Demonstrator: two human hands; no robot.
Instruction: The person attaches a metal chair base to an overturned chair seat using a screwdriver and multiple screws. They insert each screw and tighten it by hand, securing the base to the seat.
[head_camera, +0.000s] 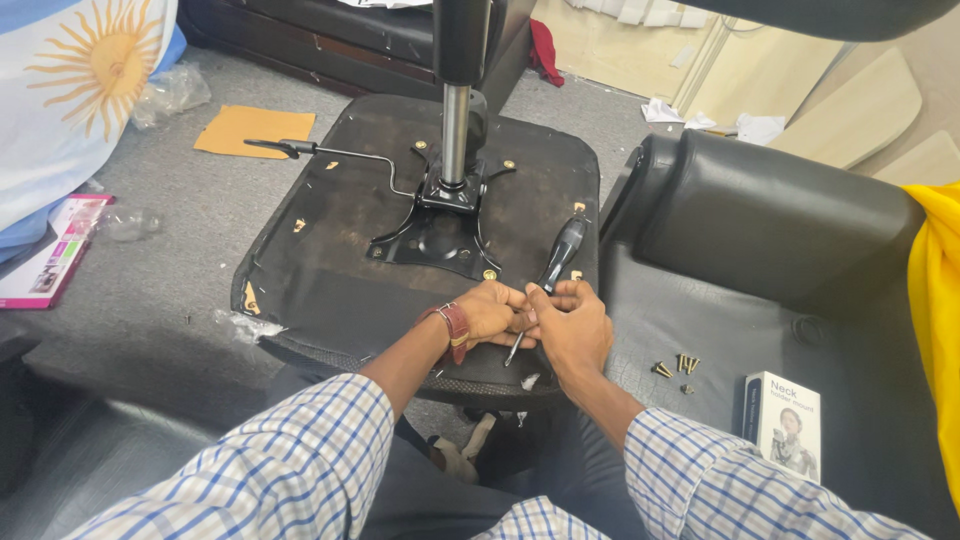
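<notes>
Screwdriver (555, 268) long axis slants up-right from both hands; right hand (572, 325) pinches shaft, left hand (490, 312) pressed alongside, over upturned seat base (330, 230).

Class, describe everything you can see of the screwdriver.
The screwdriver has a black, glossy handle and a thin metal shaft. It lies slanted, handle away from the person and shaft toward them, over the near edge of the upturned chair seat. Both hands, left hand and right hand, close around its shaft, hiding part of it.
</notes>
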